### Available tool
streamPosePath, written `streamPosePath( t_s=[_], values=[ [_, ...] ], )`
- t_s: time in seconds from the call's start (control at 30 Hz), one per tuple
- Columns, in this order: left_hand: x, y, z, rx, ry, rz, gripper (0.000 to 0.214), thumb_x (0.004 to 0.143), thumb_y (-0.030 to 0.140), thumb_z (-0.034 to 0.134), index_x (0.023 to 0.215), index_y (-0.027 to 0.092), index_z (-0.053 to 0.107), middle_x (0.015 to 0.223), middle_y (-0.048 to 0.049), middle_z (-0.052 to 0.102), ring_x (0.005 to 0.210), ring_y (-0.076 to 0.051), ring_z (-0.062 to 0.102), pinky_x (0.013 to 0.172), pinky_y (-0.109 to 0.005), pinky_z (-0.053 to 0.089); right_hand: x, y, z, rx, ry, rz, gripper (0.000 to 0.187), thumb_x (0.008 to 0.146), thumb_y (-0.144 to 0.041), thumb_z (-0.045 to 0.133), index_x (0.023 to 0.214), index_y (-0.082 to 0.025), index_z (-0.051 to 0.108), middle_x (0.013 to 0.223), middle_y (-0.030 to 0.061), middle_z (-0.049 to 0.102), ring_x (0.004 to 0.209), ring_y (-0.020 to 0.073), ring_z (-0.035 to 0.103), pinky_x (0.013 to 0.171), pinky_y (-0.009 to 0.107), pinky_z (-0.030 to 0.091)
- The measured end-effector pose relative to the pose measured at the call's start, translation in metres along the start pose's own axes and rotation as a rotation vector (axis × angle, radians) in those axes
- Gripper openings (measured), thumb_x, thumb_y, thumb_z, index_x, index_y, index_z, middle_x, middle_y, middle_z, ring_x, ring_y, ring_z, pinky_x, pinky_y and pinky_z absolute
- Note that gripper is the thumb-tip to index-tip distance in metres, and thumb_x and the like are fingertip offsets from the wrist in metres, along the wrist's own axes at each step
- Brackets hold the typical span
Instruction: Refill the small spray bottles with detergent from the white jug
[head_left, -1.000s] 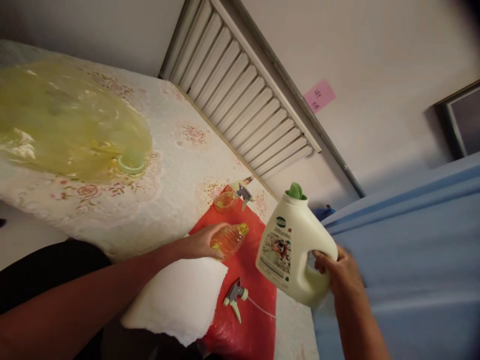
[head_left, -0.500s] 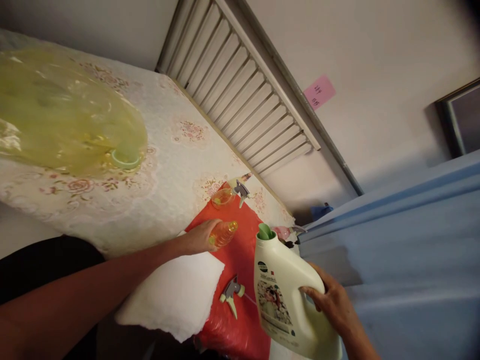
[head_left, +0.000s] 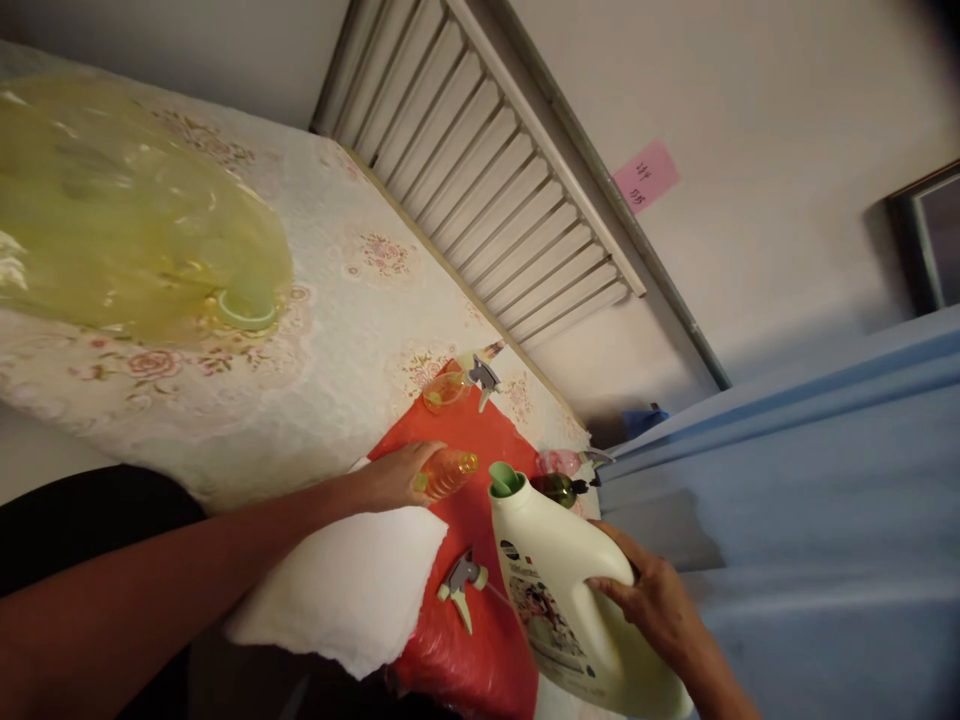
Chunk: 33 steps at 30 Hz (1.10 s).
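Observation:
My left hand point(head_left: 394, 478) is closed around a small clear orange bottle point(head_left: 448, 470) with its mouth uncapped, held over a red plastic sheet point(head_left: 480, 520). My right hand point(head_left: 651, 605) grips the handle of a large cream detergent jug point(head_left: 562, 595) with a green spout. The jug is tipped, its spout point(head_left: 507, 479) pointing toward the small bottle's mouth and just to its right. A loose spray trigger head point(head_left: 462, 582) with its tube lies on the red sheet between them.
A white cloth point(head_left: 341, 590) lies under my left forearm. Another spray bottle point(head_left: 459, 384) lies at the red sheet's far end, and two more point(head_left: 562, 476) lie beside the jug. A yellow-green plastic bag point(head_left: 127, 225) covers the flowered tablecloth point(head_left: 360, 340). Blue fabric point(head_left: 810, 520) fills the right side.
My right hand has lowered the jug from an upright hold and tipped it left, bringing its spout close to the small bottle. My left hand has stayed on the bottle.

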<state>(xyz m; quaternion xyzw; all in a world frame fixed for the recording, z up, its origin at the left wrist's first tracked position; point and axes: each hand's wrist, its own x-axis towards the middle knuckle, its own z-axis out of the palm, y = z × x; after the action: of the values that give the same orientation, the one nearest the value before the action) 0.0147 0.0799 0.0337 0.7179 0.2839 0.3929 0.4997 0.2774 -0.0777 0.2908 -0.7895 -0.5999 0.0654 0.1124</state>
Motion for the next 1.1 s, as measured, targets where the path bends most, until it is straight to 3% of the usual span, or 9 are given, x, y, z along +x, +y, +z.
streamPosePath(
  t_s=[0.07,0.13,0.27,0.53,1.1],
  values=[
    [0.0,0.001,0.0,0.013,-0.001,-0.01,0.076,0.065,0.041,0.078,0.133,0.026,0.047,0.129,-0.0099,0.058,0.121,-0.035,0.053,0.103,-0.045,0.04,0.001,0.0,0.0,0.017,-0.132,0.014,0.058,0.062,-0.035,0.075,0.118,-0.022,0.072,0.074,0.0014,0.076,0.046,0.0165,0.057,0.045,0.025,0.047],
    [0.0,0.002,-0.001,0.035,-0.006,-0.017,0.077,0.065,0.04,0.078,0.133,0.025,0.046,0.131,-0.0107,0.057,0.122,-0.035,0.052,0.104,-0.044,0.039,0.003,-0.001,0.0,0.017,-0.183,0.017,0.059,0.065,-0.035,0.073,0.122,-0.021,0.069,0.076,0.0017,0.076,0.049,0.0178,0.06,0.047,0.025,0.048],
    [-0.001,0.005,-0.002,0.062,-0.019,-0.002,0.075,0.068,0.04,0.077,0.134,0.025,0.045,0.13,-0.0104,0.057,0.122,-0.034,0.052,0.104,-0.043,0.04,0.007,-0.007,-0.001,-0.013,-0.174,-0.027,0.055,0.064,-0.033,0.073,0.118,-0.024,0.071,0.081,0.0016,0.077,0.066,0.023,0.069,0.06,0.027,0.053],
    [-0.002,0.008,-0.003,0.079,-0.029,-0.009,0.077,0.068,0.038,0.076,0.135,0.02,0.044,0.133,-0.0133,0.056,0.124,-0.036,0.051,0.104,-0.044,0.04,0.015,-0.016,-0.004,-0.066,-0.212,-0.05,0.053,0.067,-0.036,0.07,0.118,-0.025,0.069,0.094,0.0027,0.078,0.083,0.0271,0.072,0.074,0.032,0.055],
    [-0.003,0.008,-0.002,0.172,-0.036,0.013,0.075,0.07,0.029,0.075,0.137,0.021,0.043,0.135,-0.0113,0.056,0.126,-0.033,0.051,0.104,-0.043,0.042,0.02,-0.033,-0.013,-0.188,-0.272,-0.027,0.058,0.07,-0.031,0.064,0.128,-0.022,0.063,0.105,0.0038,0.077,0.092,0.0262,0.071,0.084,0.034,0.053]
  ],
)
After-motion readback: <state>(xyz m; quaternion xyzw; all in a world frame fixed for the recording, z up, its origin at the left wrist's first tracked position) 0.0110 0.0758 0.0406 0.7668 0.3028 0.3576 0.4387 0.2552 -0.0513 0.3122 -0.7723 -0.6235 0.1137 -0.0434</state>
